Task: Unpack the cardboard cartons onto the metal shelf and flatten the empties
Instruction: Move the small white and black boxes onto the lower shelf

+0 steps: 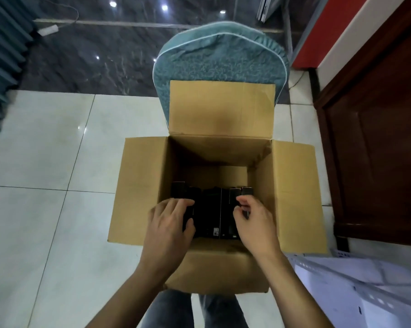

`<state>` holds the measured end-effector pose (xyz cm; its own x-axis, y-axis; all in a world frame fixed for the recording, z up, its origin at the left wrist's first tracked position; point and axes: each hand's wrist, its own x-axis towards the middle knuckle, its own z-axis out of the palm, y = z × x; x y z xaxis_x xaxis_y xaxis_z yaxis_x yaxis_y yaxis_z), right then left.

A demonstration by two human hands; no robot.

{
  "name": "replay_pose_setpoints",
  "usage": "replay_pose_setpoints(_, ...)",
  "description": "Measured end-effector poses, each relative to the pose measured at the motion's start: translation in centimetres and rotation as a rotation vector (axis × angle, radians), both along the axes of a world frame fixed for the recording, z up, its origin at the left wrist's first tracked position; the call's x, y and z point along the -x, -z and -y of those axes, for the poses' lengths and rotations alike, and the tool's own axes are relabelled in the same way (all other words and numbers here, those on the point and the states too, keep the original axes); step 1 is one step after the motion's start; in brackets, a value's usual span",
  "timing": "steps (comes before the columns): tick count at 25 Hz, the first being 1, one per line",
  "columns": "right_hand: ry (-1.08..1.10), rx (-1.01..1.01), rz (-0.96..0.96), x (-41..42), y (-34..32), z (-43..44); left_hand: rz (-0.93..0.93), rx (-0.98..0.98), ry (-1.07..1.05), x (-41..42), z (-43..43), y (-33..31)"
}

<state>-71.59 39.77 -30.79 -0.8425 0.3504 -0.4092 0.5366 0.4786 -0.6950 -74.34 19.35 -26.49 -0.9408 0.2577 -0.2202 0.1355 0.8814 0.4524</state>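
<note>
An open cardboard carton (pixel 138 185) stands on a chair in front of me, all its flaps folded out. Several black boxes (pixel 210 209) stand packed in a row in its near half; the far half shows bare cardboard floor. My left hand (pixel 169 223) reaches into the carton and grips the left end of the row, fingers over the tops and thumb against the near face. My right hand (pixel 254 221) holds the right end of the row, fingers curled round the black boxes there. The white metal shelf (pixel 356 290) lies at the lower right.
The teal padded chair back (pixel 218 60) rises behind the carton. A dark wooden door (pixel 377 147) stands at the right. White floor tiles (pixel 45 162) spread to the left, dark marble tiles beyond. Blue corrugated shutter (pixel 0 67) at far left. My legs show below the carton.
</note>
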Motion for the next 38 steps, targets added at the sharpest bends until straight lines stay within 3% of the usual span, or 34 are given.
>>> replay_pose_setpoints(10,-0.154,-0.105,0.141,4.7,9.5,0.9,0.113,0.141,0.02,2.9,-2.5,10.2)
replay_pose_setpoints(26,-0.475,-0.356,0.529,10.0,19.5,0.4,0.185,0.345,-0.013,6.9,-3.1,15.6)
replay_pose_setpoints(34,-0.424,-0.292,0.544,10.3,20.3,0.3,0.159,0.374,-0.05,6.9,-3.3,16.7)
replay_pose_setpoints(38,-0.417,-0.325,0.423,9.6,20.2,1.0,0.116,0.351,-0.026,6.5,-3.1,16.8)
